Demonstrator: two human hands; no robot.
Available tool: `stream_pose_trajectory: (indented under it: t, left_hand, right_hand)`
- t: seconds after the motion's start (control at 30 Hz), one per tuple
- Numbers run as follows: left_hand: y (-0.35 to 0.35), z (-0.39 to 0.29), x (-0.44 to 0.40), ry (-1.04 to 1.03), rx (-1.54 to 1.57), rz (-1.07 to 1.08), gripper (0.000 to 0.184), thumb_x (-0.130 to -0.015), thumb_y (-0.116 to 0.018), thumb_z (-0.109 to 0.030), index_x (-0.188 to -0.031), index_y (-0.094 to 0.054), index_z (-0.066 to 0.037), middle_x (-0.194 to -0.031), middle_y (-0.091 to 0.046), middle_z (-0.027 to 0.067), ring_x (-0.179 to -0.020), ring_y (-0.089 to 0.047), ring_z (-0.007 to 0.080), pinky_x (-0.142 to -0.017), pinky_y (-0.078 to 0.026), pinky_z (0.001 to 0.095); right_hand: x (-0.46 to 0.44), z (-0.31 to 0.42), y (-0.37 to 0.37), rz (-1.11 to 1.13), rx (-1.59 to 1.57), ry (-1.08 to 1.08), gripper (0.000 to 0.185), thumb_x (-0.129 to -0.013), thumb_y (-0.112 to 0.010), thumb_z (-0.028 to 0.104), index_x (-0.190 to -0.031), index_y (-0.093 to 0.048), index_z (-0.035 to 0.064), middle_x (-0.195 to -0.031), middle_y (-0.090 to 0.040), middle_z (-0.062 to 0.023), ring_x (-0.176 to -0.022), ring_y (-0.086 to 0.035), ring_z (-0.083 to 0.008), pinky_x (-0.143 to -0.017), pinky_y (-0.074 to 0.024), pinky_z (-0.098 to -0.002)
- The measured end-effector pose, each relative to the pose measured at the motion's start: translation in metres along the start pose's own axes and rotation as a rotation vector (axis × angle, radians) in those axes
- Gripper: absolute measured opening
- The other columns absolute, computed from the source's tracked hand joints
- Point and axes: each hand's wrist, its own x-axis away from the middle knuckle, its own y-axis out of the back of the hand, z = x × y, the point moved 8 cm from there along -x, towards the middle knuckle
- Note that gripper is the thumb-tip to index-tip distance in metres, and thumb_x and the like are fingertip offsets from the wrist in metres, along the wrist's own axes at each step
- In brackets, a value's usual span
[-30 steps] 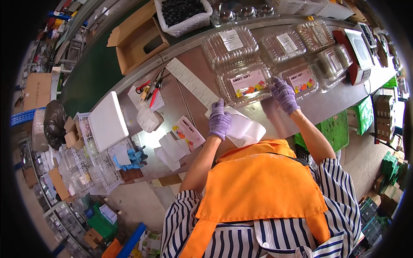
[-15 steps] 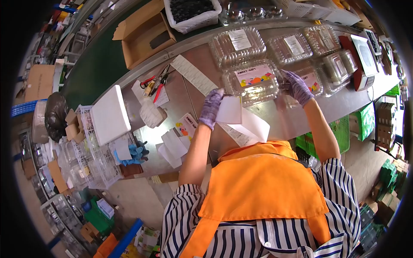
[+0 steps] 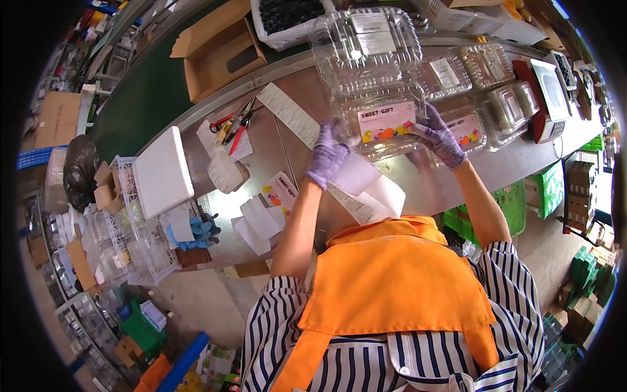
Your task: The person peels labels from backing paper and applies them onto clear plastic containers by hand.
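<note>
A clear plastic clamshell container (image 3: 392, 108) stands with its lid raised away from me; a white label is on the lid and a SWEET-GIFT card (image 3: 386, 120) on the near part. My right hand (image 3: 442, 138), in a purple glove, grips the container's right edge. At its left side is my left hand (image 3: 328, 153), gloved too, fingers bent, thumb toward the container's near corner; whether it grips anything is unclear. Below the left hand a strip of white label paper (image 3: 356, 173) curls toward the orange apron. Another labelled strip (image 3: 287, 114) runs up to the left.
More clear containers (image 3: 486, 64) stand at the right beside a red scale (image 3: 548, 98). Red-handled cutters (image 3: 239, 130), loose papers (image 3: 259, 222) and a white lid (image 3: 163, 171) lie to the left. Behind are an open cardboard box (image 3: 219, 55) and a basket of dark fruit (image 3: 290, 19).
The container's lid has come up and both hands have shifted around it. The left hand has turned, and the paper flap beneath it has dropped lower.
</note>
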Motion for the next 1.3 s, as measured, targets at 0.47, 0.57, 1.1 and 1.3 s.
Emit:
stream_pose_trajectory:
  t: [0.47, 0.57, 1.1, 1.3]
  left_hand:
    - [0.305, 0.024, 0.215, 0.195, -0.375, -0.918, 0.015, -0.086, -0.064, -0.014, -0.094, -0.058, -0.003, -0.084, -0.061, 0.0023, -0.073, -0.055, 0.0102, -0.071, -0.045, 0.0248]
    - [0.323, 0.035, 0.231, 0.24, -0.717, -0.982, 0.028, -0.082, -0.067, -0.024, -0.099, -0.058, -0.004, -0.093, -0.062, 0.008, -0.085, -0.057, 0.0189, -0.076, -0.046, 0.0315]
    - [0.085, 0.051, 0.074, 0.565, -0.071, -0.328, 0.033, -0.082, -0.069, -0.023, -0.108, -0.058, -0.007, -0.076, -0.057, -0.0001, -0.048, -0.047, 0.0062, -0.041, -0.037, 0.02]
    - [0.067, 0.061, 0.064, 0.592, 0.268, -0.277, 0.023, -0.076, -0.072, -0.009, -0.096, -0.063, -0.009, -0.07, -0.06, -0.0032, -0.045, -0.041, 0.0039, -0.038, -0.032, 0.0201]
  right_hand:
    - [0.052, 0.068, 0.294, -0.403, 0.425, -0.189, 0.041, -0.087, -0.062, 0.022, -0.126, -0.054, 0.0137, -0.092, -0.062, 0.0087, -0.054, -0.042, 0.0014, -0.046, -0.0324, -0.0124]
    - [0.019, 0.073, 0.313, -0.342, 0.938, 0.162, 0.04, -0.086, -0.06, 0.019, -0.124, -0.055, 0.0103, -0.107, -0.064, -0.0011, -0.085, -0.057, -0.0105, -0.074, -0.046, -0.0235]
    - [0.041, -0.057, -0.088, 0.34, 1.15, -0.287, 0.035, -0.079, -0.068, 0.031, -0.106, -0.065, 0.0087, -0.099, -0.068, -0.0089, -0.085, -0.064, -0.0212, -0.08, -0.0493, -0.0295]
    - [0.042, -0.046, -0.116, 0.425, 1.036, -0.291, 0.041, -0.08, -0.069, 0.03, -0.111, -0.061, 0.0048, -0.104, -0.066, -0.0115, -0.09, -0.063, -0.0202, -0.082, -0.0487, -0.03]
